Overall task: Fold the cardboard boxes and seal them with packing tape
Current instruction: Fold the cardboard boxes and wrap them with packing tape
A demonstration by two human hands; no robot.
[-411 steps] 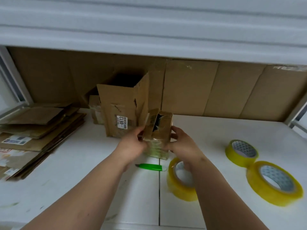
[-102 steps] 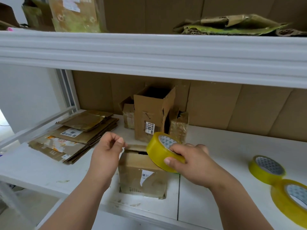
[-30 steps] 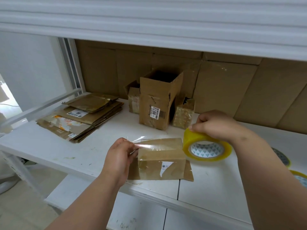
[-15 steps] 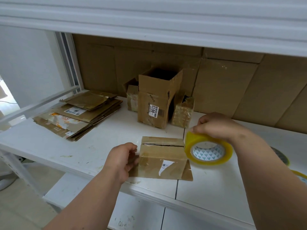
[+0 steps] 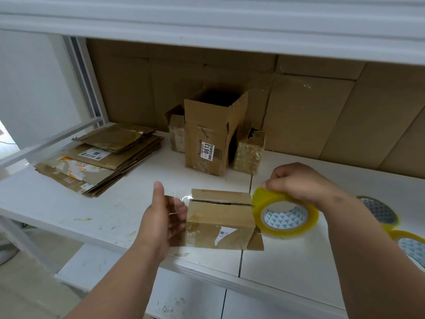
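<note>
A small brown cardboard box [image 5: 220,217] lies on the white table [image 5: 69,203] near its front edge, its top flaps meeting in a seam. My left hand [image 5: 163,217] is at the box's left end, thumb up and fingers straight against that end, with a clear strip of tape across them. A yellow packing tape roll [image 5: 285,215] stands tilted against the box's right end. My right hand [image 5: 299,183] grips this roll from above. The clear tape runs along the box top between the two hands.
A stack of flattened cardboard [image 5: 101,157] lies at the left. A tall open box [image 5: 211,134] stands behind, flanked by two small boxes [image 5: 249,153] [image 5: 177,134]. Two more tape rolls [image 5: 377,210] [image 5: 411,245] lie at the right. A white shelf [image 5: 207,19] overhangs.
My left hand has gone from curled on the tape end to fingers straight against the box's left end, thumb raised. The roll and my right hand stay at the right end.
</note>
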